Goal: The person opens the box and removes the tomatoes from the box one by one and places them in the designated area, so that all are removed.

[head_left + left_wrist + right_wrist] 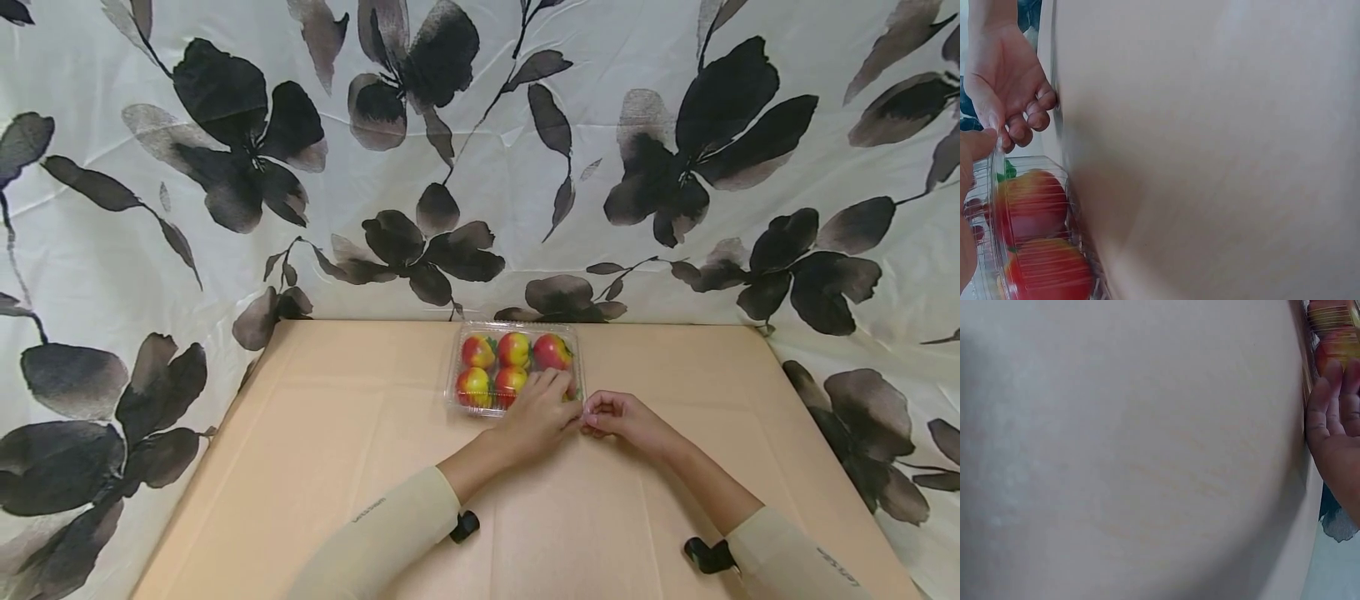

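A see-through plastic fruit box (453,367) stands at the far middle of the table. Several red and yellow fruits (513,349) with green leafy bits sit inside in two rows. My left hand (536,417) lies over its front right part, hiding some fruit, with the thumb (977,144) at the box's rim in the left wrist view. At that same corner, my right hand (626,421) pinches the rim between thumb and curled fingers. The right wrist view catches these fingers (1319,415) close beside the box's side.
The tan table (360,467) has faint fold lines and ends just behind the box. A white cloth (555,208) with dark flowers hangs behind and along both sides. Dark wrist cameras (708,556) jut from the pale sleeves.
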Action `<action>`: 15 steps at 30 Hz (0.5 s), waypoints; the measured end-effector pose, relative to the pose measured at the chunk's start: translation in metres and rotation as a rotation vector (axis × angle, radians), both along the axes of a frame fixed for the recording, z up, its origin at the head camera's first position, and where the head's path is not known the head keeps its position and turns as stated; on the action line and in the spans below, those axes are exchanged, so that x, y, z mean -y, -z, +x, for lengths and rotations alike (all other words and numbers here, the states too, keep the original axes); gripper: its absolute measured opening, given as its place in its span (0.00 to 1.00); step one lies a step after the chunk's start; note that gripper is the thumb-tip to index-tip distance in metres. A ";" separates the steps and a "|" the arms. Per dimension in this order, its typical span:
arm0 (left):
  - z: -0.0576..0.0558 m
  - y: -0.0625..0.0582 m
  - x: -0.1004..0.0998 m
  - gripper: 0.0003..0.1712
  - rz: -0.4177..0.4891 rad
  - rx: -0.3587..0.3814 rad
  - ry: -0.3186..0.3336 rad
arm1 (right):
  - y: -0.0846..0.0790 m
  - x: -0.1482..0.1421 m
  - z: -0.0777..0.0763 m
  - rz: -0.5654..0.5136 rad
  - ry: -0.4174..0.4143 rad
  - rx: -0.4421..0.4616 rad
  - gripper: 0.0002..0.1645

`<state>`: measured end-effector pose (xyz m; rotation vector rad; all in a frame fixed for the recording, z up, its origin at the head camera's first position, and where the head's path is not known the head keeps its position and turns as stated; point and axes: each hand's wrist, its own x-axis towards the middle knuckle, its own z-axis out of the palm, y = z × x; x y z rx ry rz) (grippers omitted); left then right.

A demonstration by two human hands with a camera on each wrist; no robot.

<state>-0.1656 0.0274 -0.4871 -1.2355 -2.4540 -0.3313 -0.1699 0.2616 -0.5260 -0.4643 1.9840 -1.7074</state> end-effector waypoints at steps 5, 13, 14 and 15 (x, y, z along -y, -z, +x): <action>0.002 0.001 0.000 0.05 -0.007 -0.027 0.000 | -0.002 0.003 0.004 0.009 0.022 -0.002 0.16; 0.007 0.003 0.002 0.07 0.005 -0.069 0.030 | -0.004 0.006 0.009 0.039 0.051 0.006 0.15; 0.007 0.003 0.002 0.08 0.004 -0.076 0.032 | -0.004 0.006 0.009 0.040 0.052 0.009 0.15; 0.008 0.003 0.002 0.08 0.003 -0.086 0.034 | -0.004 0.007 0.010 0.040 0.053 0.011 0.15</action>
